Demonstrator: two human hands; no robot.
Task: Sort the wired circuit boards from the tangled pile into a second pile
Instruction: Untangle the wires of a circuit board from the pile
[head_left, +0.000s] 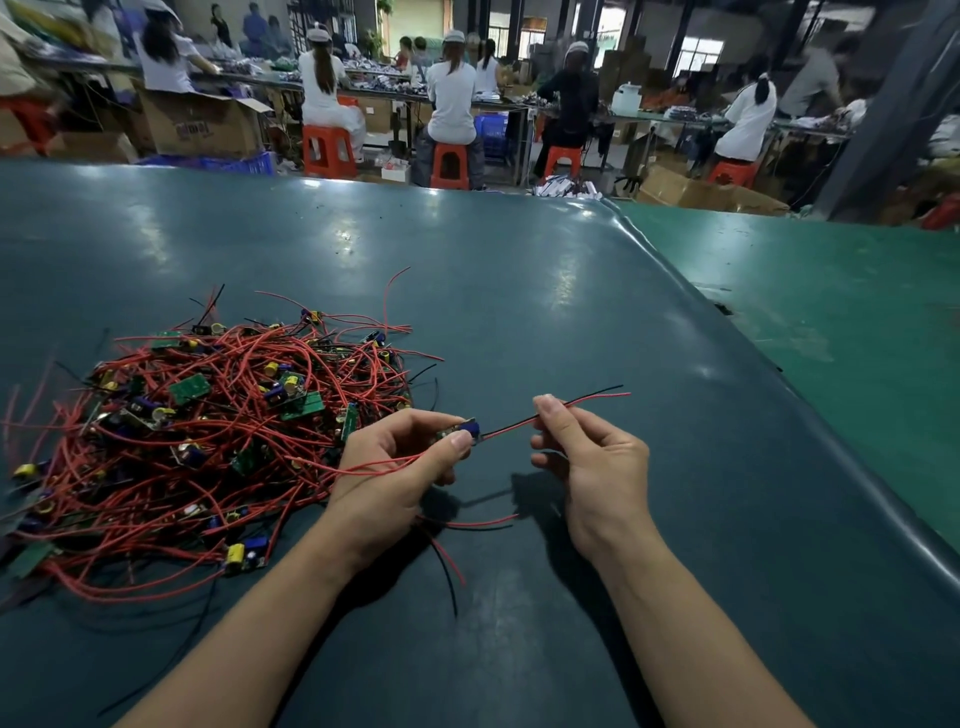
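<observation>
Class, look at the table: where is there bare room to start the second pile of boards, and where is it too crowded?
Bare table lies right of the tangled pile, out to the table's right edge, and beyond the right hand. Crowded: the left side under the pile, and before the left hand, where loose wires trail.

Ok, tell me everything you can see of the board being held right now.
The held board is small and green with a blue component on top. The left hand pinches it above the dark table, right of the tangled pile. A red and black wire pair runs rightward, pinched by the right hand; more red leads trail left.
</observation>
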